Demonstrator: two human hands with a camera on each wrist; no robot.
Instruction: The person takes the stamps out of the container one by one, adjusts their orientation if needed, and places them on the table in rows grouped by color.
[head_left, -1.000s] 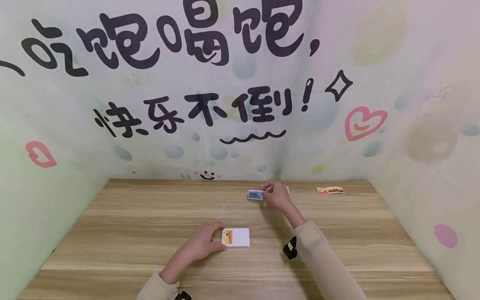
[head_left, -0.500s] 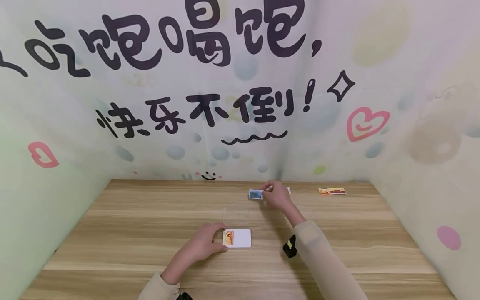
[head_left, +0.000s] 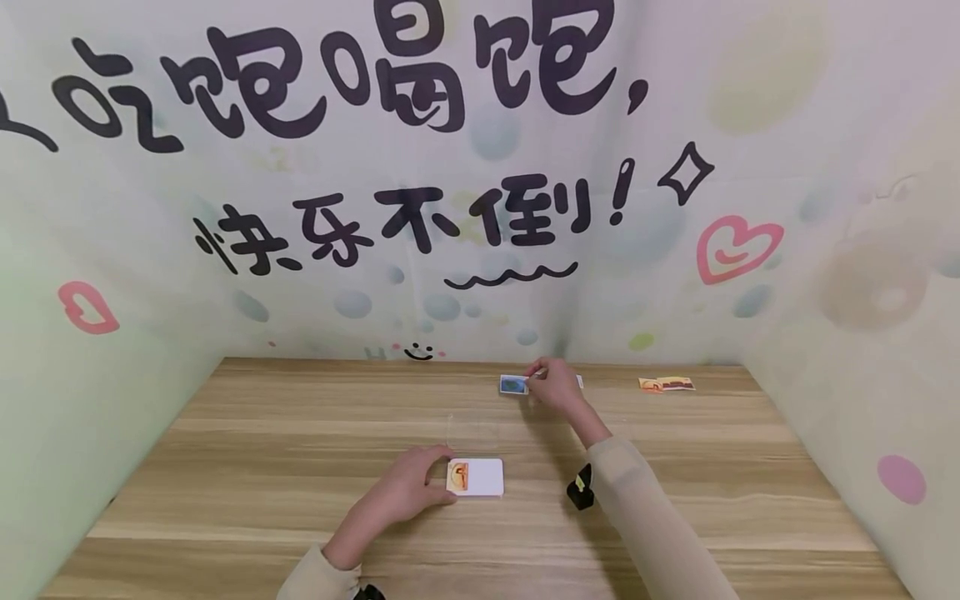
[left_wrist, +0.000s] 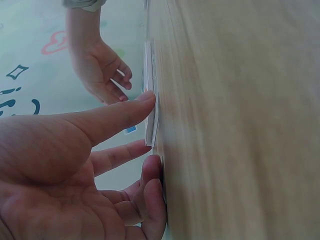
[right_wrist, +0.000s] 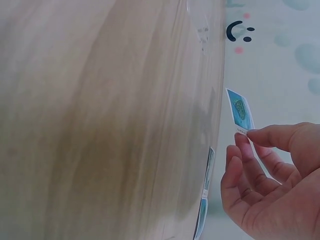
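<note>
Nearest me, the left hand [head_left: 408, 483] has the white stack [head_left: 486, 477], its grip spread across the stack's left end: forefinger at the far corner, thumb at the near one. The stack's long axis runs left to right on the desk [head_left: 300, 542], with an orange-printed card [head_left: 458, 477] on its left part. Just past it, a clear piece [head_left: 472, 429], so faint I can't trace its outline.

Now the relation that matters: the blue card [head_left: 513, 384] is well beyond the stack and slightly right of it, long axis roughly parallel. The right hand [head_left: 558, 385] is much the nearer one, grip narrow, thumb and forefinger pinching one end, so the card juts leftward from the fingertips. Off the desk, I judge from my right wrist view, where two picture cards [right_wrist: 209, 170] lie below that hand.

Well over to the right, orange-and-yellow cards [head_left: 677, 383] lie near the back. I'd call the near side the roomier way: the desk's far edge and the printed wall cloth [head_left: 300, 325] are close behind the blue card.
</note>
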